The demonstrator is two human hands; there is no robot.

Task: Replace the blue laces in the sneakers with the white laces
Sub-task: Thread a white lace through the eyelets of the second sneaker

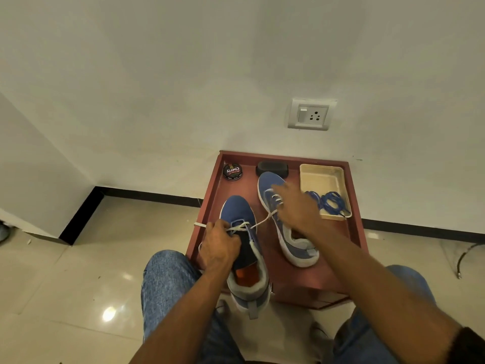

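Observation:
Two blue sneakers lie on a low reddish table (351, 232). The near sneaker (240, 214) has a white lace (258, 224) through its front eyelets; its heel hangs over the table's front edge. My left hand (219, 245) grips one end of that lace at the sneaker's left side. My right hand (298, 206), fingers spread, hovers over the far sneaker (294, 245), which carries white lacing near its toe. The lace's other end runs toward this hand; whether it holds the lace is unclear. The blue laces (329, 203) lie bundled in a cream tray (321, 177).
A round shoe-polish tin (232, 171) and a black brush (272, 168) stand at the table's back edge against the wall. A wall socket (311, 114) is above. My knees in jeans (168, 282) flank the table's front. A shiny tiled floor surrounds it.

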